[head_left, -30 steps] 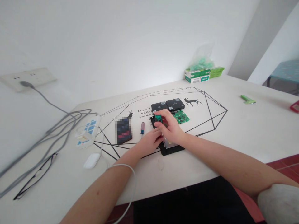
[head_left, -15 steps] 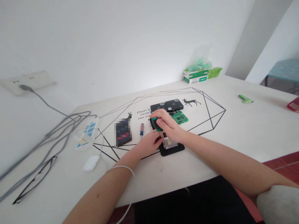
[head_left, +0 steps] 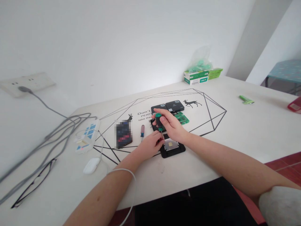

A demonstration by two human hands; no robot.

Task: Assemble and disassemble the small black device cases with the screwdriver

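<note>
My right hand [head_left: 172, 127] is closed round a green-and-black screwdriver [head_left: 159, 121], held upright with its tip down on an opened black device [head_left: 172, 148] that shows a silver plate inside. My left hand [head_left: 150, 144] rests at the device's left edge, fingers pinched near the screwdriver's tip; what they pinch is too small to tell. Two closed black boxes [head_left: 174, 106] lie just behind, and a green circuit board [head_left: 182, 118] lies to their right.
A red-and-blue screwdriver [head_left: 142, 130], a dark phone [head_left: 123, 134], a power strip [head_left: 86, 136] with grey cables, a white earbud case [head_left: 91, 165] and glasses [head_left: 33, 185] lie left. Green boxes [head_left: 202, 76] stand at the back; a green lighter [head_left: 245, 99] lies right.
My right hand has turned the screwdriver from tilted to upright and shifted slightly; the silver plate inside the device has come into clearer view. My left hand has stayed at the device's edge.
</note>
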